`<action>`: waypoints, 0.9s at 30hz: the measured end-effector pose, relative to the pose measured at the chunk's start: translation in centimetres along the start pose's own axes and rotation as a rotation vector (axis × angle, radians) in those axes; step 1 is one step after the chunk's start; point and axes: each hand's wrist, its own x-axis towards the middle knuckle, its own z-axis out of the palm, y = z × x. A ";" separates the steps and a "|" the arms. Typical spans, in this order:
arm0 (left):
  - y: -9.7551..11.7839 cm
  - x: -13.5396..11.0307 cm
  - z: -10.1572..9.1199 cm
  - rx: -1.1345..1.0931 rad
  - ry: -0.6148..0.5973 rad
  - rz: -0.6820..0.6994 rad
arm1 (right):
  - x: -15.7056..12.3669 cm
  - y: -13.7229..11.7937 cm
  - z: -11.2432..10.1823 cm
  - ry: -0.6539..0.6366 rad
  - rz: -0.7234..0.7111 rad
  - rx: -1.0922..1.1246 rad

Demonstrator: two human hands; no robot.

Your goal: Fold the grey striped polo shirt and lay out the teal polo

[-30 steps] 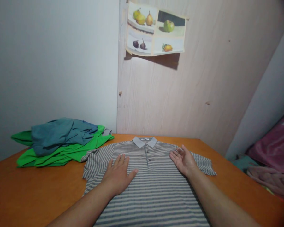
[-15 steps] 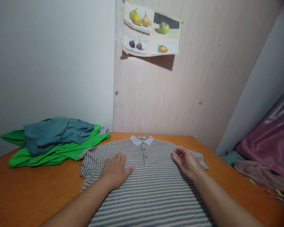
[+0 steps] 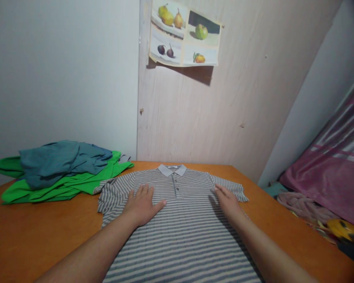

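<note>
Shirt (image 3: 179, 236) laid out front-up mid bench (image 3: 47, 232), collar (image 3: 181, 170) at far end, clothes pile (image 3: 61, 188) to its L. L hand (image 3: 141, 206) flat on it, fingers spread, no grip, same as 1 s ago. R hand (image 3: 229, 204) now edge-on vs. palm-up then; fingers straight-ish, nothing seen held, contact w/ shirt unclear. View's swung R: yellow item (image 3: 342, 230) now in.

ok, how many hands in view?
2: the left hand spread flat on the striped shirt, the right hand at the shirt's opposite side, near the sleeve, contact unclear. No others show.
</note>
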 end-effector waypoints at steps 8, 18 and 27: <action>0.0 0.2 -0.2 0.006 -0.016 0.003 | -3.3 1.3 0.1 -0.323 -0.164 -0.406; -0.1 0.3 0.0 -0.006 -0.016 0.008 | -2.8 4.0 -3.3 -0.170 -0.102 -0.566; -0.1 0.2 0.2 -0.011 -0.006 0.005 | -2.6 3.4 -2.4 -0.129 0.059 -0.744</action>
